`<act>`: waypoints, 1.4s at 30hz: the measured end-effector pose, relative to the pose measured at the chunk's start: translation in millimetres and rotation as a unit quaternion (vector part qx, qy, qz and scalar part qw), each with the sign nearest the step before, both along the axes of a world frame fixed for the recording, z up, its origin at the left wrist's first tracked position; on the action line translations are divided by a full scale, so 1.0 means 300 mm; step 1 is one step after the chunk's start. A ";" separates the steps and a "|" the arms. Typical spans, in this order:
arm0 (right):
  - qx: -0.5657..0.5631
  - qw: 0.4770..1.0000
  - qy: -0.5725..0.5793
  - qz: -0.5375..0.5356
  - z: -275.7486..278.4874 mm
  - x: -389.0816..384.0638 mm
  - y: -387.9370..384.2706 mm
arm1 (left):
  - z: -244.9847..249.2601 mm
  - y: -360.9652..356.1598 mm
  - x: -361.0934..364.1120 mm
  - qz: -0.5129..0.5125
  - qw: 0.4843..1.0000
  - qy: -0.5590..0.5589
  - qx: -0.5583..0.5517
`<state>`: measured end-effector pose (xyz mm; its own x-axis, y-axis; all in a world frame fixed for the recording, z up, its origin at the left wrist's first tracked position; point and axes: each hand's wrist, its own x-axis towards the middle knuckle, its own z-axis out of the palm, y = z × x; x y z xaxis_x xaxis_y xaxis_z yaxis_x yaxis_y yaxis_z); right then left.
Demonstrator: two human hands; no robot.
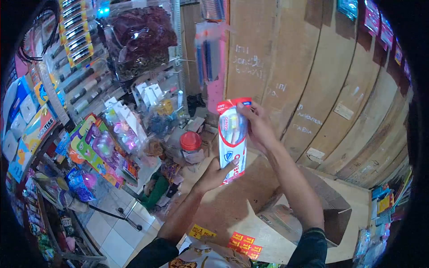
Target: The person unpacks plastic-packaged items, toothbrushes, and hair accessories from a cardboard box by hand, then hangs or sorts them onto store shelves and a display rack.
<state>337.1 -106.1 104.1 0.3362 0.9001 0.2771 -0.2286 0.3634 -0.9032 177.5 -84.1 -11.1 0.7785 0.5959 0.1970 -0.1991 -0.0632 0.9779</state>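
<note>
A long red and white package (233, 138) with a clear window hangs nearly upright between my hands, at the middle of the view. My left hand (214, 175) grips its lower end, the thumb lying across the front. Around the upper right edge my right hand (258, 123) is closed, near the red top. Toothbrush-like items show through the window. Below the package is a brown tabletop (223, 207). Orange-red stickers (245, 244) and a yellow sticker (201, 232) lie at its near edge.
An open cardboard box (330, 201) stands on the right. A red-lidded jar (191, 145) is beyond my left hand. Hanging goods and a rack (100, 149) fill the left, above a tiled floor (117, 243). Wooden boards (290, 80) form the wall behind.
</note>
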 end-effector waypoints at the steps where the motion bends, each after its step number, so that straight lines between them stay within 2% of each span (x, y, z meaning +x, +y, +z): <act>1: 0.015 1.000 -0.012 -0.011 0.012 -0.022 0.055 | 0.012 0.023 -0.009 0.017 1.000 0.001 -0.005; 3: 0.012 1.000 -0.019 0.006 0.009 -0.037 0.183 | -0.010 0.086 -0.017 0.051 0.999 -0.006 0.000; 6: 0.030 0.999 -0.005 0.043 0.011 -0.078 0.355 | -0.024 0.167 -0.045 0.035 0.998 0.020 -0.037; 7: 0.038 0.998 0.004 0.058 0.012 -0.089 0.402 | -0.027 0.183 -0.047 0.044 0.995 0.004 -0.093; 10: 0.040 0.997 0.001 0.069 0.009 -0.113 0.530 | -0.058 0.286 -0.064 0.042 0.988 -0.008 -0.152; 13: 0.059 0.997 0.024 0.051 -0.002 -0.131 0.632 | -0.051 0.353 -0.066 0.074 0.982 -0.060 -0.165; 15: 0.068 0.997 -0.018 0.016 -0.009 -0.127 0.684 | -0.036 0.379 -0.060 0.094 0.979 -0.082 -0.164; 19: 0.079 0.980 -0.137 -0.122 0.002 -0.131 0.742 | -0.045 0.445 -0.042 0.113 0.977 -0.080 -0.162; 25: 0.080 0.965 -0.180 -0.176 -0.007 -0.104 0.860 | -0.024 0.487 -0.010 0.151 0.969 -0.086 -0.173; 28: 0.076 0.958 -0.213 -0.174 -0.012 -0.095 0.921 | -0.046 0.513 0.013 0.163 0.965 -0.111 -0.171; 37: 0.065 0.974 -0.178 -0.120 -0.024 -0.114 0.952 | -0.096 0.567 0.034 0.185 0.963 -0.096 -0.169; 42: 0.069 0.959 -0.242 -0.134 -0.062 -0.107 1.042 | -0.120 0.592 0.029 0.174 0.959 -0.103 -0.197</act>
